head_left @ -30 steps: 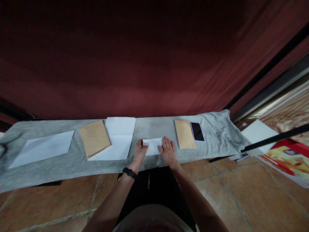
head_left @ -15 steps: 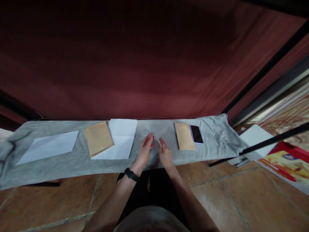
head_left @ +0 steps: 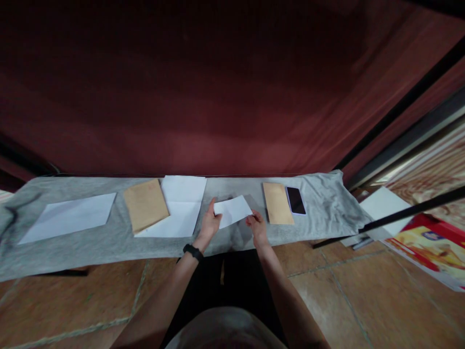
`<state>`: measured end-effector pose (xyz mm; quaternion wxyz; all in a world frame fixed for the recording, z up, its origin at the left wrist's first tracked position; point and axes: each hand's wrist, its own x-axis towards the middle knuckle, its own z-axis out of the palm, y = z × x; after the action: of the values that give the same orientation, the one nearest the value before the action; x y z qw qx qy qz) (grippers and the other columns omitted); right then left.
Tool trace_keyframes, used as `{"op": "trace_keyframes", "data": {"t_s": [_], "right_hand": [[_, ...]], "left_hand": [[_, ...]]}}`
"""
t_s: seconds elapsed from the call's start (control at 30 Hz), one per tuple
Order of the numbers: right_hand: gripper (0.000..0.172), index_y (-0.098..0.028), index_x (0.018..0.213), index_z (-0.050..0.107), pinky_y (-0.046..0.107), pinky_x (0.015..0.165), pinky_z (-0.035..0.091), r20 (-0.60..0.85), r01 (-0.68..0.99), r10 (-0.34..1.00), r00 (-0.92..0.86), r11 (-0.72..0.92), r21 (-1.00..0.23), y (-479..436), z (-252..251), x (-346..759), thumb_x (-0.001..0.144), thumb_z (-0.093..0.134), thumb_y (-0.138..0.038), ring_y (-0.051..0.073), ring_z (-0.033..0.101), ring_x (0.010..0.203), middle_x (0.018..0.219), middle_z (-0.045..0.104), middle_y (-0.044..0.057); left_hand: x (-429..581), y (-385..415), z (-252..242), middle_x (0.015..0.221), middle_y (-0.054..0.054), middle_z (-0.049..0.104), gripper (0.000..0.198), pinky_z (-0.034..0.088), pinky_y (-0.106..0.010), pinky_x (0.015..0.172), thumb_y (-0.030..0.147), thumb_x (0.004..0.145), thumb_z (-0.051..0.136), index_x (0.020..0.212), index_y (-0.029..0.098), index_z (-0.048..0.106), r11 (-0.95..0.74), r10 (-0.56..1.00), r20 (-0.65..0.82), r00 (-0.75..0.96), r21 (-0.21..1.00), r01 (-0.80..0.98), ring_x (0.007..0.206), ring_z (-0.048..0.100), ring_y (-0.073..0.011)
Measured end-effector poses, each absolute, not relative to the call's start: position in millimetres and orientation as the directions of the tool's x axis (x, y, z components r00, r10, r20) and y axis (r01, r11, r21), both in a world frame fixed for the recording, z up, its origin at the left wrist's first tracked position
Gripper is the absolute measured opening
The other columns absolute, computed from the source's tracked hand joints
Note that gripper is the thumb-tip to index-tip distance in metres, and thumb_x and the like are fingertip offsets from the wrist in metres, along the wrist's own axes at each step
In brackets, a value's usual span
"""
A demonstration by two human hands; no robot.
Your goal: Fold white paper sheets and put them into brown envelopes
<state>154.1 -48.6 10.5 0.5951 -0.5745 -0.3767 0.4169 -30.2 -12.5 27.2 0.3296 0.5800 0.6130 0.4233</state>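
Left hand [head_left: 209, 224] and right hand [head_left: 257, 227] pinched opposite ends of white paper [head_left: 232, 212], seemingly folded; leftmost sheet [head_left: 69, 218] flat, brown envelope [head_left: 279, 204] untouched at right.

A white paper rectangle [head_left: 232, 211] is showing a plain, unmarked upper face. Its long edges are slanting, the right end angling farther from the person. The left hand [head_left: 209, 224] is gripping its left end; its near right corner is meeting the right hand's [head_left: 257, 228] fingers, over grey cloth [head_left: 232, 186].
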Motion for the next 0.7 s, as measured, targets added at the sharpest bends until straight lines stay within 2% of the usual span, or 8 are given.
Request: {"op": "trace_keyframes", "data": {"t_s": [0.1,0.2,0.27,0.33,0.43,0.53,0.63,0.7], "right_hand": [[0.040,-0.016,0.107,0.068,0.033,0.068,0.054,0.027,0.076,0.930,0.365,-0.001,-0.997,-53,6,164,0.083,0.059,-0.047,0.019,0.063,0.070,0.078,0.069,0.005],[0.032,-0.017,0.112,0.069,0.041,0.090,0.052,0.167,0.338,0.920,0.355,0.040,-0.940,-63,5,167,0.089,0.053,-0.032,0.025,0.064,0.095,0.101,0.071,0.011],[0.034,-0.016,0.117,0.069,0.044,0.099,0.048,0.286,0.575,0.919,0.272,0.083,-0.814,-68,5,166,0.093,0.047,-0.025,0.026,0.062,0.109,0.112,0.069,0.014],[0.037,-0.016,0.125,0.066,0.042,0.104,0.047,0.356,0.754,0.928,0.109,0.156,-0.638,-71,5,163,0.098,0.042,-0.021,0.025,0.059,0.118,0.122,0.067,0.015],[0.040,-0.016,0.137,0.060,0.041,0.113,0.041,0.346,0.848,0.929,-0.129,0.284,-0.448,-71,2,154,0.103,0.040,-0.023,0.023,0.053,0.133,0.141,0.061,0.012],[0.045,-0.015,0.147,0.051,0.044,0.119,0.033,0.305,0.884,0.923,-0.232,0.331,-0.329,-73,-4,144,0.105,0.041,-0.030,0.024,0.046,0.142,0.153,0.052,0.011],[0.049,-0.014,0.152,0.045,0.046,0.122,0.029,0.294,0.907,0.921,-0.255,0.333,-0.256,-78,-11,140,0.106,0.039,-0.033,0.025,0.044,0.145,0.156,0.047,0.011],[0.050,-0.015,0.153,0.043,0.046,0.122,0.028,0.301,0.911,0.914,-0.274,0.346,-0.224,-80,-14,142,0.106,0.037,-0.031,0.024,0.043,0.146,0.157,0.046,0.010]], "left_hand": [[-41,4,36,0.137,-0.014,0.066,0.083,0.052,-0.041,0.103,0.002,0.077,0.055,0.157,0.016,0.036,-0.065,0.998,0.046,0.047,0.777,0.626,0.117,0.068,-0.0276],[-44,14,39,0.142,-0.013,0.062,0.084,0.048,-0.039,0.109,-0.001,0.077,0.052,0.157,0.017,0.036,-0.155,0.985,0.055,0.163,0.697,0.701,0.126,0.063,-0.0267],[-45,16,36,0.140,-0.014,0.063,0.082,0.048,-0.040,0.110,-0.002,0.077,0.051,0.156,0.017,0.037,-0.182,0.980,0.062,0.188,0.657,0.731,0.125,0.064,-0.0260],[-45,15,32,0.139,-0.015,0.063,0.080,0.049,-0.039,0.109,-0.001,0.079,0.050,0.156,0.015,0.038,-0.191,0.980,0.076,0.185,0.623,0.758,0.122,0.065,-0.0257],[-41,4,27,0.150,-0.019,0.051,0.069,0.045,-0.042,0.113,0.003,0.085,0.049,0.153,0.013,0.041,-0.210,0.975,0.172,0.138,0.530,0.822,0.132,0.057,-0.0285],[-29,-17,20,0.161,-0.021,0.037,0.055,0.035,-0.049,0.119,0.018,0.096,0.046,0.150,0.009,0.044,-0.240,0.955,0.258,0.145,0.388,0.890,0.147,0.039,-0.0326],[-16,-39,9,0.161,-0.015,0.040,0.050,0.030,-0.046,0.123,0.028,0.103,0.036,0.149,0.011,0.046,-0.366,0.929,0.181,0.323,0.307,0.879,0.151,0.032,-0.0268],[-12,-49,3,0.161,-0.017,0.038,0.055,0.028,-0.045,0.124,0.036,0.105,0.033,0.151,0.007,0.043,-0.377,0.925,0.154,0.347,0.264,0.888,0.152,0.030,-0.0261]]}}
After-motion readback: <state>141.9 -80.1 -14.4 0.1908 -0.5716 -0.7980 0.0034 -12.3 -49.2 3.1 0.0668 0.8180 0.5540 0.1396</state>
